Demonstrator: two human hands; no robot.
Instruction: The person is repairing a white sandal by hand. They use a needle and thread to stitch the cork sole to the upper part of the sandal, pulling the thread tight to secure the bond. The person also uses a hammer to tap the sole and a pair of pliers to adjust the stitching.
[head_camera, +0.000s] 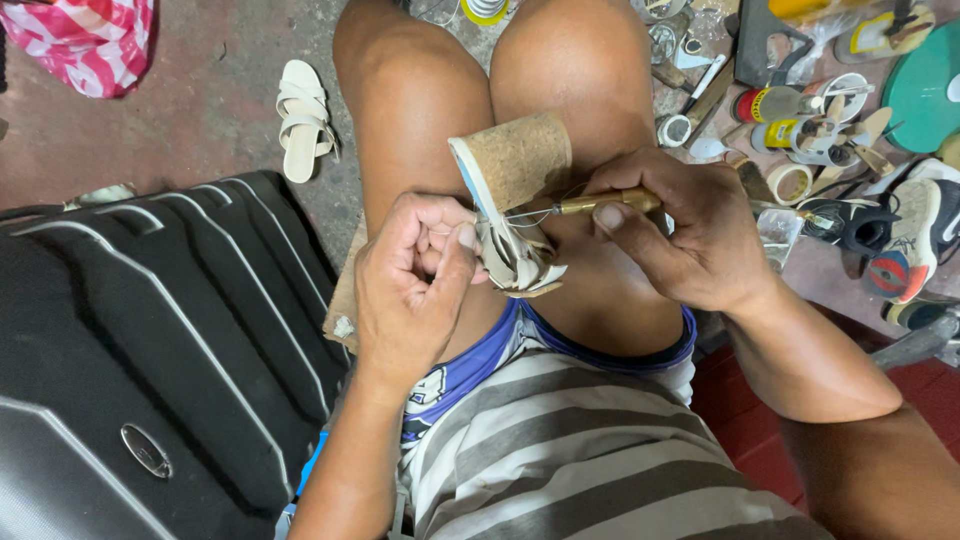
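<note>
Sandal (505, 190) wedged btwn knees (cork heel far) for steadiness; L hand (415, 285) fingers pinch strap/thread, R hand (690, 225) fingers clamp brass-handled awl (600, 203) w/ tip at strap.

grey-striped shirt (600, 450), black suitcase (150, 350), white sandal (303, 118)

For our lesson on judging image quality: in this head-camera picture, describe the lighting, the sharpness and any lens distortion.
Head view: soft, even light with only faint shadows; the left hand, right hand and cork-heeled sandal are sharp; a mild sheen lies on the black suitcase; the wide lens stretches the edges, where the pink striped bag is cut off.
</note>
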